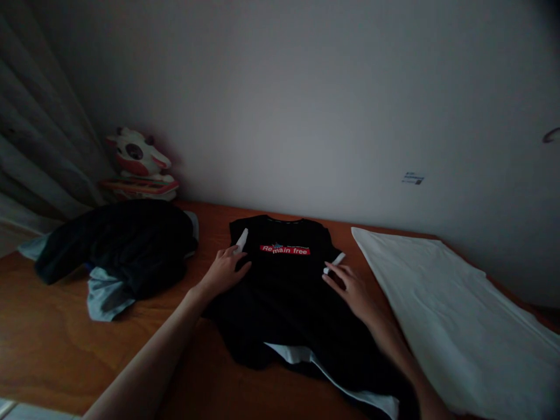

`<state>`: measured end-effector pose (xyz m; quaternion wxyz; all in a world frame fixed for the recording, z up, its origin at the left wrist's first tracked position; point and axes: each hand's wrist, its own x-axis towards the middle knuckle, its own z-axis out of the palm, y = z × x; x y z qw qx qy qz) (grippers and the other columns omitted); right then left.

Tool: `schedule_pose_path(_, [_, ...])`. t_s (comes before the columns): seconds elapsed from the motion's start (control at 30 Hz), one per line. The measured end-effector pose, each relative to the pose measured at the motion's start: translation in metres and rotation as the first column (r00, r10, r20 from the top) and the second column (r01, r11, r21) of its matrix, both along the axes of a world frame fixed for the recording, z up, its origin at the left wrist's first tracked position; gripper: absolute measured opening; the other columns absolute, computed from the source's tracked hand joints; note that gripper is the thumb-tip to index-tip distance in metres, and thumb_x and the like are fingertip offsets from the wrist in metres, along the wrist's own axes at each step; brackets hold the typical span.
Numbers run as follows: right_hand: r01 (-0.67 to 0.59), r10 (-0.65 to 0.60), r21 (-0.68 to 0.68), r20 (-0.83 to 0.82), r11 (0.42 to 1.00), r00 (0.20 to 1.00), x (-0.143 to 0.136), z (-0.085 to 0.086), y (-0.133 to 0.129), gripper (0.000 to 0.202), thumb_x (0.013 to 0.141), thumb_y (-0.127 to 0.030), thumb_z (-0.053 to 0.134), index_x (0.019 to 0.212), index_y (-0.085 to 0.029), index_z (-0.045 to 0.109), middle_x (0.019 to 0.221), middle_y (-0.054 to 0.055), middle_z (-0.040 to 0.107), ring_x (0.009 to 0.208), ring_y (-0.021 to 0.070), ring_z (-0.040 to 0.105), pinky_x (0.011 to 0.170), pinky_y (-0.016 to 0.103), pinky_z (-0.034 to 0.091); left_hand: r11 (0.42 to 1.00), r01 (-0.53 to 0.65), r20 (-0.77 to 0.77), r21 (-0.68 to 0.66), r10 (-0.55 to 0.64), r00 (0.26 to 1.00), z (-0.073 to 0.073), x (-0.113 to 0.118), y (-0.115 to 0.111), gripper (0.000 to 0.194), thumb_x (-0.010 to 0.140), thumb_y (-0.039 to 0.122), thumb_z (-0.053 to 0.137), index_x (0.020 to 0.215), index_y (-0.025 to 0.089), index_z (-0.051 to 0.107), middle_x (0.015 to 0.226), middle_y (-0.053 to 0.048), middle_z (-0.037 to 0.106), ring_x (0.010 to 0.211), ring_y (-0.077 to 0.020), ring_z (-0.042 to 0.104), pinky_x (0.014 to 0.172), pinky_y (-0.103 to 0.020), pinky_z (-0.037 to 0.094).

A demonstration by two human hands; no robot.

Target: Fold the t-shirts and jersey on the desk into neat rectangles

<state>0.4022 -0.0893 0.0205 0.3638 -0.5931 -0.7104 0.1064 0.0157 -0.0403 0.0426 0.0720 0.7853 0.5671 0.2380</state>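
Note:
A black T-shirt (284, 286) with a red "Remain free" print lies front up, its collar toward the wall. White bands edge its sleeves, and its lower part is rumpled, showing white at the hem. My left hand (225, 269) rests at the sleeve on the left, fingertips by the white cuff (242, 239) and thumb spread apart. Over at the other sleeve, my right hand (350, 286) touches the white cuff (339, 258) with its fingers; the thumb is apart from them. Both hands look open.
A crumpled pile of dark and grey clothing (140, 245) lies left on the wooden surface (52, 332). Behind it stands a cow-shaped toy (137, 154) with a keyboard. White cloth (450, 303) is spread on the right. A wall (284, 105) rises behind, with a curtain (39, 128) at left.

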Motion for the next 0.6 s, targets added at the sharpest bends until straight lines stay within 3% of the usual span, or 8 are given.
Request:
schedule_pose_path(0.1, [-0.024,0.022,-0.027,-0.09,0.999,0.996,-0.003,-0.003,0.001,0.044,0.09,-0.059,0.055,0.112,-0.026,0.075,0.119,0.011,0.075,0.112,0.03,0.07,0.104,0.049,0.05,0.997,-0.066,0.14,-0.032,0.07,0.988,0.001,-0.007,0.006,0.044,0.089,0.044,0.054,0.117,0.016,0.072,0.122,-0.016,0.072,0.115,-0.0327,0.067,0.107,-0.048,0.047])
schedule_pose_path(0.2, [0.02,-0.033,-0.052,-0.257,0.998,0.966,-0.005,-0.001,0.003,0.047,0.087,-0.061,0.057,0.107,-0.023,0.076,0.116,0.013,0.077,0.109,0.0304,0.071,0.102,0.048,0.052,0.981,-0.155,0.385,-0.113,0.187,0.904,0.007,-0.014,0.012,0.044,0.084,0.045,0.058,0.115,0.017,0.073,0.108,-0.012,0.076,0.1,-0.0296,0.071,0.097,-0.042,0.053])
schedule_pose_path(0.27, [0.098,-0.115,-0.065,-0.377,0.993,0.919,-0.003,0.001,0.005,0.05,0.084,-0.064,0.06,0.107,-0.022,0.075,0.114,0.014,0.077,0.106,0.031,0.072,0.098,0.048,0.054,0.967,-0.21,0.576,-0.142,0.254,0.777,0.01,-0.02,0.016,0.05,0.08,0.049,0.063,0.116,0.015,0.073,0.099,-0.01,0.076,0.091,-0.0267,0.071,0.089,-0.039,0.055])
schedule_pose_path(0.37, [0.281,-0.254,-0.043,-0.57,0.959,0.782,0.011,0.002,0.01,0.059,0.077,-0.068,0.066,0.107,-0.018,0.072,0.114,0.017,0.076,0.105,0.0324,0.072,0.095,0.047,0.055,0.934,-0.336,0.821,-0.125,0.287,0.494,0.013,-0.032,0.02,0.06,0.075,0.05,0.068,0.122,0.013,0.07,0.091,-0.006,0.074,0.08,-0.0203,0.068,0.079,-0.032,0.055])
schedule_pose_path(0.43, [0.441,-0.354,-0.03,-0.647,0.897,0.675,0.025,-0.001,0.013,0.064,0.074,-0.07,0.067,0.107,-0.016,0.07,0.114,0.018,0.076,0.107,0.033,0.071,0.097,0.046,0.054,0.895,-0.425,0.895,-0.134,0.294,0.335,0.013,-0.042,0.023,0.061,0.075,0.046,0.068,0.126,0.012,0.067,0.084,-0.003,0.07,0.072,-0.0162,0.064,0.075,-0.03,0.055])
schedule_pose_path(0.47, [0.514,-0.409,-0.036,-0.656,0.857,0.635,0.032,-0.002,0.014,0.066,0.072,-0.071,0.067,0.108,-0.015,0.07,0.113,0.018,0.075,0.107,0.0329,0.07,0.098,0.047,0.053,0.878,-0.455,0.907,-0.148,0.304,0.292,0.012,-0.047,0.024,0.061,0.076,0.044,0.067,0.128,0.012,0.065,0.081,-0.002,0.068,0.069,-0.0149,0.062,0.074,-0.029,0.055])
schedule_pose_path(0.53, [0.617,-0.506,-0.051,-0.625,0.785,0.594,0.043,-0.007,0.016,0.07,0.071,-0.071,0.067,0.11,-0.013,0.069,0.113,0.019,0.074,0.105,0.0324,0.069,0.098,0.047,0.051,0.854,-0.492,0.897,-0.17,0.341,0.281,0.01,-0.053,0.027,0.059,0.077,0.042,0.066,0.128,0.012,0.064,0.081,-0.001,0.065,0.069,-0.0149,0.062,0.076,-0.031,0.056])
schedule_pose_path(0.6, [0.653,-0.56,-0.044,-0.561,0.756,0.61,0.048,-0.012,0.016,0.071,0.069,-0.071,0.068,0.108,-0.013,0.069,0.111,0.018,0.073,0.101,0.0315,0.068,0.096,0.047,0.051,0.841,-0.516,0.857,-0.165,0.382,0.347,0.005,-0.054,0.029,0.057,0.075,0.041,0.07,0.124,0.013,0.064,0.09,-0.004,0.066,0.081,-0.0187,0.066,0.085,-0.035,0.056])
